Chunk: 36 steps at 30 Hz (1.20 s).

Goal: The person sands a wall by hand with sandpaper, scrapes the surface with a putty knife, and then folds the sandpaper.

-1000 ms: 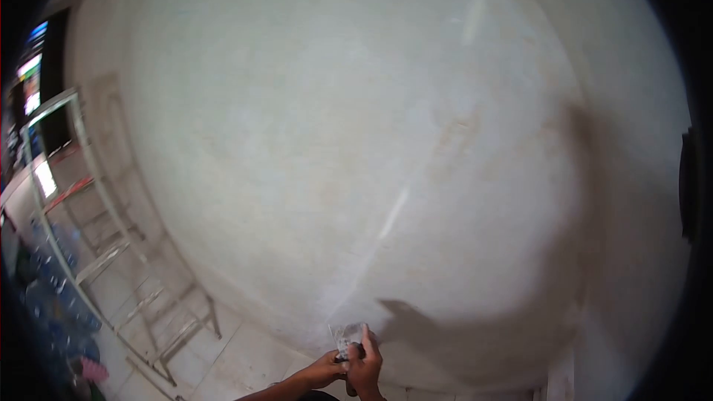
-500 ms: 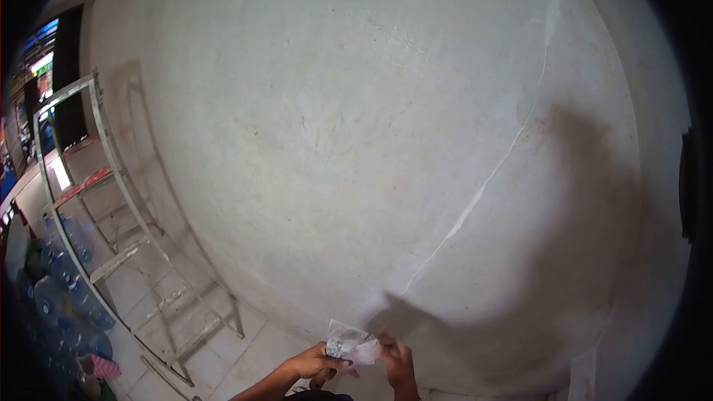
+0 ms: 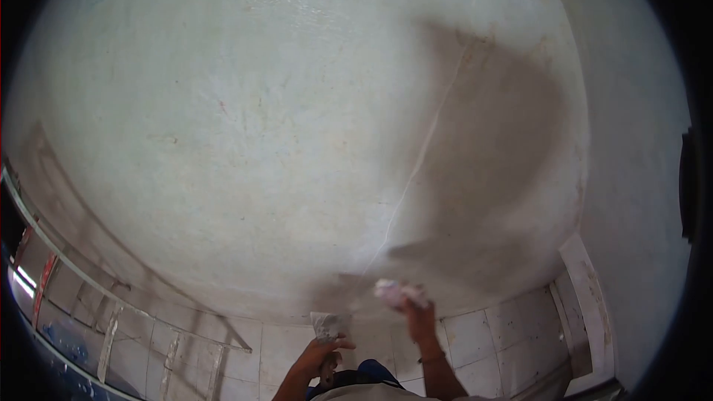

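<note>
My left hand is closed round the handle of a putty knife. Its broad, smeared grey blade points up, in front of the foot of the wall. Higher and to the right, my right hand grips a crumpled pink-and-white piece; motion blur hides whether that is cloth or plastic. It appears close to the wall, but contact cannot be made out. A thin whitish filled crack slants down the wall, its lower end just left of the right hand.
At the lower left stands a metal ladder, with blue plastic bottles behind it. A pale panel leans in the right corner. Tiled floor lies below, and my shadow falls across the wall.
My view has swung right and down. My hands have moved apart: the right one now holds the crumpled piece away from the putty knife, which stays in the left.
</note>
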Motion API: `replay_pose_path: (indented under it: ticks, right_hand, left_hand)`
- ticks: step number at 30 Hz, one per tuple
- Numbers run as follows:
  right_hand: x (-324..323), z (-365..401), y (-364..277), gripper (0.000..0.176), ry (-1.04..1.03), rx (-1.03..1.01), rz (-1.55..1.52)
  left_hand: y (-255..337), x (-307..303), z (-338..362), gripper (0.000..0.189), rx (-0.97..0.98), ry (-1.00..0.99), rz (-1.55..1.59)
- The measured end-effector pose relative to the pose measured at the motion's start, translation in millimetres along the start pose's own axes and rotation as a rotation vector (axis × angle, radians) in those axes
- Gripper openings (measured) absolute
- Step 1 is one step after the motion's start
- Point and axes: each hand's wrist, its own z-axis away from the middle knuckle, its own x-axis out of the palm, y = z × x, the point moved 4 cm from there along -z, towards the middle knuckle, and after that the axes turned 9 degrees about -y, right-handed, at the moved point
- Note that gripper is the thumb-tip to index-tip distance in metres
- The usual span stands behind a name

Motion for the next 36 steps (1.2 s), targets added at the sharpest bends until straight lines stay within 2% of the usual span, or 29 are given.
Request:
replay_pose_path:
  ticks: [2,4,5,6,7,9,11,12,13,14,15,16,18,20,22,25,26,28,30,31,33,34,36]
  right_hand:
    - [-29,-31,-40,0.039,0.106,-0.07,-0.147]
    - [-61,-67,-92,0.039,0.211,-0.383,0.154]
    - [-70,-80,-137,0.036,0.297,-0.489,0.46]
    - [-84,-102,-157,0.033,0.369,-0.545,0.485]
    - [-90,-121,-190,0.03,0.493,-0.691,0.603]
    - [-95,-155,-256,0.03,0.631,-0.949,0.755]
    - [-100,-194,-305,0.043,0.67,-1.072,0.912]
    - [-100,-211,-323,0.051,0.688,-1.099,1.003]
    - [-105,-233,-335,0.051,0.684,-1.103,1.005]
    - [-109,-252,-344,0.061,0.689,-1.148,1.116]
    - [-109,-262,-344,0.071,0.692,-1.188,1.227]
    - [-108,-267,-338,0.071,0.686,-1.191,1.227]
    - [-106,-283,-331,0.077,0.668,-1.039,1.345]
    - [-99,-279,-330,0.079,0.645,-1.035,1.302]
    - [-95,-281,-330,0.082,0.617,-1.019,1.262]
    - [-95,-288,-332,0.085,0.65,-0.997,1.147]
    - [-95,-289,-334,0.083,0.656,-1.044,1.055]
    - [-92,-285,-343,0.081,0.665,-1.088,0.955]
    - [-92,-279,-358,0.071,0.579,-0.987,0.75]
    - [-89,-282,-363,0.071,0.577,-0.985,0.742]
    - [-86,-289,-366,0.056,0.753,-0.953,0.663]
    - [-80,-300,-363,0.056,0.742,-0.933,0.659]
    - [-71,-311,-361,0.043,1.103,-0.959,0.887]
  left_hand:
    - [-24,-14,5,0.047,-0.026,0.038,0.07]
    - [-44,-12,20,0.051,-0.089,-0.006,0.179]
    - [-45,-4,29,0.051,-0.099,-0.014,0.172]
    - [-44,8,41,0.057,-0.079,-0.035,0.134]
    - [-43,12,48,0.063,-0.057,-0.054,0.097]
    - [-58,1,51,0.06,-0.026,-0.135,0.186]
    - [-53,0,53,0.059,0.017,-0.218,0.282]
    - [-39,-2,58,0.05,0.01,-0.143,0.145]
    - [-29,-8,62,0.043,0.004,-0.067,0.009]
    - [-31,-28,58,0.036,-0.141,-0.064,-0.085]
    - [-13,-34,54,0.035,-0.074,-0.017,-0.244]
    - [11,-34,49,0.036,-0.007,0.031,-0.402]
    - [59,-21,49,0.041,0.465,0.03,-0.395]
    - [110,-3,42,0.042,0.635,-0.047,-0.343]
    - [159,29,35,0.041,0.68,-0.146,-0.481]
    - [209,70,11,0.039,0.744,-0.137,-0.52]
    - [220,79,3,0.039,0.742,-0.134,-0.523]
    - [236,100,-7,0.04,0.872,-0.247,-0.594]
    - [241,117,-17,0.036,0.887,-0.229,-0.563]
    - [242,123,-20,0.034,0.901,-0.22,-0.553]
    - [244,129,-26,0.032,0.899,-0.196,-0.535]
    - [245,130,-32,0.029,0.886,-0.218,-0.525]
    - [245,139,-37,0.026,0.866,-0.227,-0.504]
